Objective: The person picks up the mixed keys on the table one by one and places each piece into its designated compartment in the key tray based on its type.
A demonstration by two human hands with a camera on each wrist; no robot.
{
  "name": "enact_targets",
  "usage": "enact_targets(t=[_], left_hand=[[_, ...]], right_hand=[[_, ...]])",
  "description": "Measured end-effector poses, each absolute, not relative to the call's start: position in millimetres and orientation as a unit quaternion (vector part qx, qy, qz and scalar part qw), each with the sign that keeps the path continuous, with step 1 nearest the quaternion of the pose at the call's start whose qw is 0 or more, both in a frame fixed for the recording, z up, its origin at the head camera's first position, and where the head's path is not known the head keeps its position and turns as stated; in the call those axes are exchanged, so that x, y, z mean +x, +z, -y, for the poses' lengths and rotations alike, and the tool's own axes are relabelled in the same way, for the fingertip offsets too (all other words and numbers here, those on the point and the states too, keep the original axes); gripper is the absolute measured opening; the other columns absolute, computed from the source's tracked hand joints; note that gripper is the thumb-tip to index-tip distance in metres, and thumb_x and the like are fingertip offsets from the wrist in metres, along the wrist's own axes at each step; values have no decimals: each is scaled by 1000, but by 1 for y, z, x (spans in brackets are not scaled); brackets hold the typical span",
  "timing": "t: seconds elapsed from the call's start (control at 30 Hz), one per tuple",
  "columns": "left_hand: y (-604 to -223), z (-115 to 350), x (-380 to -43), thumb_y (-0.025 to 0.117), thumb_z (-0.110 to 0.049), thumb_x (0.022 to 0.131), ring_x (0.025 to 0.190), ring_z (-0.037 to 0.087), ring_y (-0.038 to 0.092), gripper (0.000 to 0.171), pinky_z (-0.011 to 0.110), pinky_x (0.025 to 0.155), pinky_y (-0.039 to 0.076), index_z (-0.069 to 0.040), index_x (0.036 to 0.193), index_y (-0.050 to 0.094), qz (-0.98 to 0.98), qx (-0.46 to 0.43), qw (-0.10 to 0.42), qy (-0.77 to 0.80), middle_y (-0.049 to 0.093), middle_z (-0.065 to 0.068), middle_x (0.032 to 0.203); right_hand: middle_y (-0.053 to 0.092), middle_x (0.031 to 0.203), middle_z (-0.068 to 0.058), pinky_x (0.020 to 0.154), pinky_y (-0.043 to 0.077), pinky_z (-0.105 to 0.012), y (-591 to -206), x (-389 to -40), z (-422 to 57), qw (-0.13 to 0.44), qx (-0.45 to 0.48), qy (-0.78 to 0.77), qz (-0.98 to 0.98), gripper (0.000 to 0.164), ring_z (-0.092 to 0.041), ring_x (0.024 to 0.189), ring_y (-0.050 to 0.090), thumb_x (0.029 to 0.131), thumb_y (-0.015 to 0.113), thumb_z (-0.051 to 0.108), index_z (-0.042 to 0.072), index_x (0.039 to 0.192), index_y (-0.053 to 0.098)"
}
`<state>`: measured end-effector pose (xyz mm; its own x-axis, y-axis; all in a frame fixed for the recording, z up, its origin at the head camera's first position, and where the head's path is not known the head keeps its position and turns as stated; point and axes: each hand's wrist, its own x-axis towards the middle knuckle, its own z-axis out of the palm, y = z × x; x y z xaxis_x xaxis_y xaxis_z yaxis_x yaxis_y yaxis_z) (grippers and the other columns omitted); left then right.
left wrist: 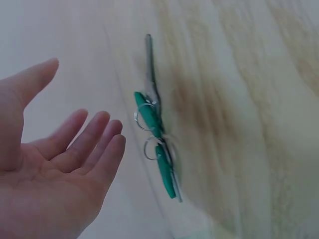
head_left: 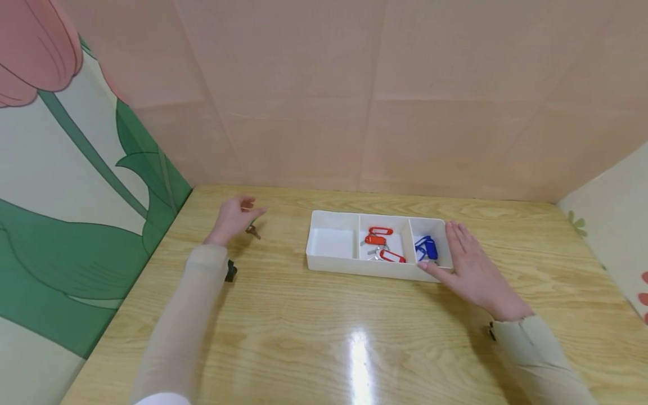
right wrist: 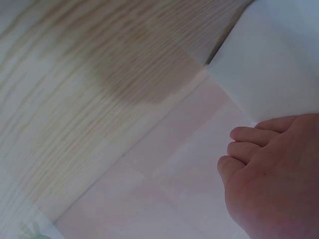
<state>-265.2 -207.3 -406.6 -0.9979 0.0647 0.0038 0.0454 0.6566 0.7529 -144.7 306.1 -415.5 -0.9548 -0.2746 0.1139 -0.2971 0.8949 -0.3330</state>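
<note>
My left hand (head_left: 235,218) reaches over the table's far left, thumb apart from loosely bent fingers. In the left wrist view nothing is in its grasp, and keys (left wrist: 149,64) with two green key tags (left wrist: 166,172) and metal rings show beyond its fingertips. The head view shows a key (head_left: 254,230) just below that hand. My right hand (head_left: 473,270) rests against the right end of a white three-part tray (head_left: 374,270), thumb at the front rim and fingers extended along the end wall. Red key tags (head_left: 376,240) lie in the tray's middle compartment, blue key tags (head_left: 431,247) in the right one.
The tray's left compartment (head_left: 331,242) shows its bare white floor. A wood-grain table (head_left: 283,326) reaches back to a pinkish wall (head_left: 324,140). A panel with a painted flower (head_left: 76,253) borders the left side, and a pale wall (head_left: 612,214) the right.
</note>
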Motion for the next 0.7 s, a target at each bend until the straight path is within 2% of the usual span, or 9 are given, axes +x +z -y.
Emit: enact_targets(t=[0.3,0.7], left_hand=[[-415,216,-261,67,-32,100,125,39,52,61,52,105,44,7,143,48,-915,13,38,402,55,26,137],[-423,219,-263,69,-8,97,120,39,56,48,49,103,47,6,140,53,-918,6,48,393,59,25,131]], right_hand=[[3,167,-23,122,1,-51,-416,-145,-307,29,146,173,974,106,-33,153,-7,96,60,61,0,161,2],[4,167,-23,122,1,-50,-417,-146,-307,31,146,175,973,107,-33,153,-6,96,61,61,1,161,2]])
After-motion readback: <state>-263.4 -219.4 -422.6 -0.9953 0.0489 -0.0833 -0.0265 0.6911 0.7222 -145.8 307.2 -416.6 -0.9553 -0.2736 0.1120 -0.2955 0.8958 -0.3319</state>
